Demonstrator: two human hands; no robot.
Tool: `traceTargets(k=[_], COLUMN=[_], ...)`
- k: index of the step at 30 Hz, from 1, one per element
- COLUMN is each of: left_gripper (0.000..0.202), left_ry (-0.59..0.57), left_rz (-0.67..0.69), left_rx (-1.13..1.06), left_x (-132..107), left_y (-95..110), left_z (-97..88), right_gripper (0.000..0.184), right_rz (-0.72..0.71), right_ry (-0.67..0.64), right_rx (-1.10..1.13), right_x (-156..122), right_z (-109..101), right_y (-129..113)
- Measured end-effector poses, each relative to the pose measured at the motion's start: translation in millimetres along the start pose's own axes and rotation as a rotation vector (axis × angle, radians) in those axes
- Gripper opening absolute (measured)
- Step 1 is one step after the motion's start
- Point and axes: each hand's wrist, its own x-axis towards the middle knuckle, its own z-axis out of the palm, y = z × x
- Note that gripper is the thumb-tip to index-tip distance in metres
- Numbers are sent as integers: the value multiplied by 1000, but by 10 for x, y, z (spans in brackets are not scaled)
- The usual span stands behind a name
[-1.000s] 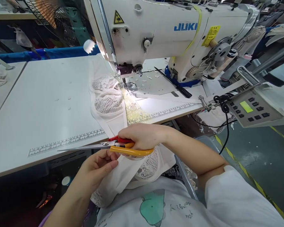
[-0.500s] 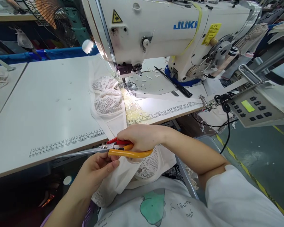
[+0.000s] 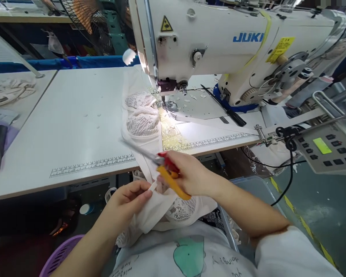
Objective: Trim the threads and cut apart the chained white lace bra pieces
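Observation:
My right hand (image 3: 192,175) is closed round scissors (image 3: 164,165) with red and yellow handles, their blades pointing up and left over the table edge. My left hand (image 3: 129,200) pinches a white strip of a white lace garment (image 3: 161,211) that hangs from the table into my lap. More of the same white lace fabric (image 3: 141,119) lies on the white sewing table (image 3: 75,127), running up to the needle of the white Juki sewing machine (image 3: 219,50).
A control panel (image 3: 327,152) with a green screen sits at the right, with a black cable below it. A black tool (image 3: 227,107) lies on the machine bed. A purple basket (image 3: 60,254) stands at lower left. Lace pieces (image 3: 8,90) lie on the left table.
The scissors have swung from level, pointing left, to tilted up and left, and my right hand has lifted slightly. My left hand now pinches a white strip. The view has shifted left.

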Motion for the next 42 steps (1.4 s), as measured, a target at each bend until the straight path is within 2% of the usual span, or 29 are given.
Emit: traceTargets(k=[2, 4, 6, 8, 14, 20, 26, 32, 35, 37, 40, 42], left_gripper=[23, 22, 21, 23, 25, 26, 25, 21, 19, 19, 14, 18], left_ry=[35, 64, 77, 75, 64, 85, 126, 101, 85, 81, 97, 89], left_rz=[-24, -32, -38, -54, -94, -81, -86, -40, 4, 42, 142, 235], left_rx=[-33, -55, -60, -55, -68, -69, -33, -20, 58, 162, 320, 392], left_x=[-3, -9, -16, -27, -71, -103, -98, -102, -142, -181, -228, -240], left_y=[-21, -31, -30, -24, -40, -67, -42, -51, -7, 22, 12, -20], left_z=[-24, -37, -38, -31, 4, 8, 26, 11, 19, 42, 96, 141], right_gripper=[35, 41, 42, 40, 37, 34, 36, 35, 39, 43, 34, 26], right_rz=[-10, -6, 62, 122, 186, 206, 285, 390, 431, 386, 226, 158], right_ry=[30, -125, -322, -418, -394, -361, -353, -267, -175, -51, 200, 271], right_rx=[72, 39, -47, -105, -115, -134, -108, 143, 149, 75, 57, 130], right_x=[-185, -371, -527, -636, -668, -557, -521, -536, -556, -563, -544, -505], right_z=[28, 56, 102, 168, 336, 379, 419, 526, 505, 450, 374, 367], right_y=[51, 113, 179, 238, 267, 177, 126, 174, 217, 213, 139, 67])
